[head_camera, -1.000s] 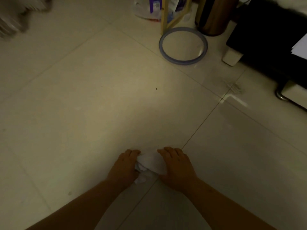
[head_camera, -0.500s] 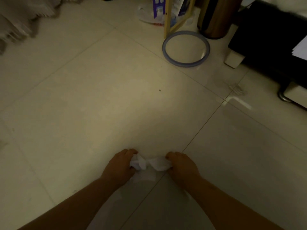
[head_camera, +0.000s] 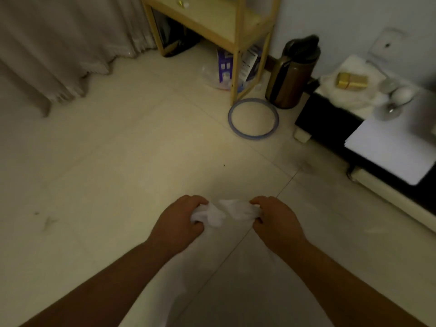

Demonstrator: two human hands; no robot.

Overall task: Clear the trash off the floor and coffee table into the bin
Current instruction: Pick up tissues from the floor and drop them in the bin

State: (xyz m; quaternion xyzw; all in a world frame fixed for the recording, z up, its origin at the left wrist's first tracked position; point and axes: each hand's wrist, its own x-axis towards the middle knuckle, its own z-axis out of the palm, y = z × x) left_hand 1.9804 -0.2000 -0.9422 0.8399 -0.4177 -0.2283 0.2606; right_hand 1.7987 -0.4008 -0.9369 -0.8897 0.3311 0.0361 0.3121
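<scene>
A crumpled white tissue [head_camera: 225,212] is stretched between both hands above the tiled floor. My left hand [head_camera: 178,223] grips its left end and my right hand [head_camera: 276,220] grips its right end, fingers curled tight. A brown bin with a black lid [head_camera: 291,76] stands against the wall at the upper right. The low black coffee table [head_camera: 330,119] sits at the right, with a white sheet of paper [head_camera: 387,149], a gold box [head_camera: 352,80] and crumpled white wrapping [head_camera: 349,100] on it.
A blue-grey ring [head_camera: 253,119] lies on the floor before the bin. A wooden shelf unit [head_camera: 219,27] stands behind it with bags and a purple box [head_camera: 224,66] underneath. Curtains [head_camera: 59,43] hang at the upper left. Small debris [head_camera: 48,220] marks the floor at left.
Both hands have lifted the tissue off the floor and pulled it apart between them. The view has tilted up, bringing in the shelf, bin and coffee table top.
</scene>
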